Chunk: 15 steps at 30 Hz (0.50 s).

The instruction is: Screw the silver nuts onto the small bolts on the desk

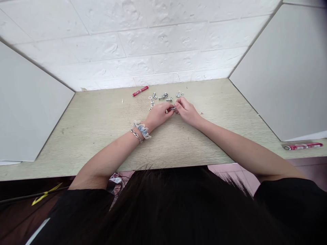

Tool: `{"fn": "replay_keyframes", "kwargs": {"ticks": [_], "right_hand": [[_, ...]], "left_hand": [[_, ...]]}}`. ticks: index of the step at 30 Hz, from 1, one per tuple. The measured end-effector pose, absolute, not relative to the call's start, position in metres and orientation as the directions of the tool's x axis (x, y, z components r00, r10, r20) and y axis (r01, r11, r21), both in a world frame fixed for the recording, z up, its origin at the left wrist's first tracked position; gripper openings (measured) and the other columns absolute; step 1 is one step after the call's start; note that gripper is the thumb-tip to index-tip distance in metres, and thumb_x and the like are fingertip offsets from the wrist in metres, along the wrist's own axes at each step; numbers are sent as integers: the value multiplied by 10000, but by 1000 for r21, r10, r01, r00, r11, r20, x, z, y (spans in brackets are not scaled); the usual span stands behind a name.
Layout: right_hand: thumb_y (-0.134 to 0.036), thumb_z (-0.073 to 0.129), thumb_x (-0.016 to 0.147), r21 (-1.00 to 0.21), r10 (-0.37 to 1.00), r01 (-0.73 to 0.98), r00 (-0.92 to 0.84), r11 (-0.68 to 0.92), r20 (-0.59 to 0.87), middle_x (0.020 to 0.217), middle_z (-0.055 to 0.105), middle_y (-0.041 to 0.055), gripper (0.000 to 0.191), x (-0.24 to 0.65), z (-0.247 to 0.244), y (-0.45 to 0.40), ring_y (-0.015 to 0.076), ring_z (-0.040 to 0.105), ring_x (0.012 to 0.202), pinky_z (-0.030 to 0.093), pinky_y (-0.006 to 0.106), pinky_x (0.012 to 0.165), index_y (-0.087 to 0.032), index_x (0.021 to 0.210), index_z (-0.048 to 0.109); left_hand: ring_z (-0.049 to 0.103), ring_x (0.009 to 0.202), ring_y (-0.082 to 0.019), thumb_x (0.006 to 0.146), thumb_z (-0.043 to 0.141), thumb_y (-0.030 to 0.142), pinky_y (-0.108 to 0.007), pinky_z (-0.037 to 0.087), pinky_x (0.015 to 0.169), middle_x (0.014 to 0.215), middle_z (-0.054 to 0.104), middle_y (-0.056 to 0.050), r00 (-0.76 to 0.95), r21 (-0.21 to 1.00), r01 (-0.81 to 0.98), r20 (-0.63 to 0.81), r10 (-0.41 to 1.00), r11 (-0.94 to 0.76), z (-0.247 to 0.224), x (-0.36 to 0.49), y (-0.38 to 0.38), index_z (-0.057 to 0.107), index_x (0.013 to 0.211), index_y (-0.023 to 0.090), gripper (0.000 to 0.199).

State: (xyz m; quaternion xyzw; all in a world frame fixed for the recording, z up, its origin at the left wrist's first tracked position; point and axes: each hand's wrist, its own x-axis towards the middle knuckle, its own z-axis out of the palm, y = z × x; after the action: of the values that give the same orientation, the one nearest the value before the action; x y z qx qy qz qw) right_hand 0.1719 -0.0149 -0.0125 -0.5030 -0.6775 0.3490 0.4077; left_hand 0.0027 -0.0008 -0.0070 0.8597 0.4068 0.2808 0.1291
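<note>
Both my hands meet over the middle of the table, fingertips together around a small silver bolt (173, 108). My left hand (159, 115) pinches one end between thumb and fingers. At the other end, the thumb and fingers of my right hand (186, 110) close on the bolt; whether a nut or washer sits there is hidden. Just beyond the hands lie several loose metal bolts (163, 97), nuts and washers. A bolt standing on a washer (178, 94) has a small nut (182, 93) beside it.
A red tube (140, 91) lies near the white brick wall (163, 44). Another red tube (304, 146) rests at the table's right edge. Grey-white panels stand on the left (30, 102) and right (283, 68). The pale wooden table (97, 119) spans between them.
</note>
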Motion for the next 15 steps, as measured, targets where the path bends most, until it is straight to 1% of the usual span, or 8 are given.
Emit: {"fn": "replay_keyframes", "kwargs": {"ticks": [3,5,9,12,15], "right_hand": [[-830,364,783,-868,966,425,-151,256,211,706,541,17,656,171,-9,-17,147,512,705,389,289,675,-188,725,483],[-884,296,745,-863,964,431,-152,264,219,654,510,17,726,170,-8,-18,140,488,669,371,285,655,-184,651,465],[-888,236,753,-867,968,433,-163,245,192,580,462,11,751,170,-7,-18,123,440,602,348,280,625,-184,566,418],[-892,261,744,-868,964,430,-197,247,177,583,467,10,748,170,-7,-17,123,440,598,348,279,622,-184,570,427],[-871,257,774,-860,958,433,-203,272,201,599,464,9,727,170,-7,-17,127,441,612,349,280,623,-188,590,427]], "left_hand": [[597,704,-131,875,575,209,-251,448,695,781,676,-8,530,429,589,436,728,-685,-9,3,-1,688,920,176,126],[593,702,-129,878,572,207,-251,453,705,783,677,-10,527,415,568,481,701,-711,-9,3,-1,685,926,175,127],[586,688,-119,885,561,197,-250,463,712,791,680,-9,519,404,541,529,671,-737,-10,2,0,677,909,176,120],[588,687,-121,888,560,197,-256,470,721,780,676,-8,528,395,536,533,661,-746,-10,2,1,675,912,176,119],[594,697,-123,888,571,207,-261,474,733,784,677,-8,519,401,546,528,672,-736,-9,2,1,677,925,176,117]]}}
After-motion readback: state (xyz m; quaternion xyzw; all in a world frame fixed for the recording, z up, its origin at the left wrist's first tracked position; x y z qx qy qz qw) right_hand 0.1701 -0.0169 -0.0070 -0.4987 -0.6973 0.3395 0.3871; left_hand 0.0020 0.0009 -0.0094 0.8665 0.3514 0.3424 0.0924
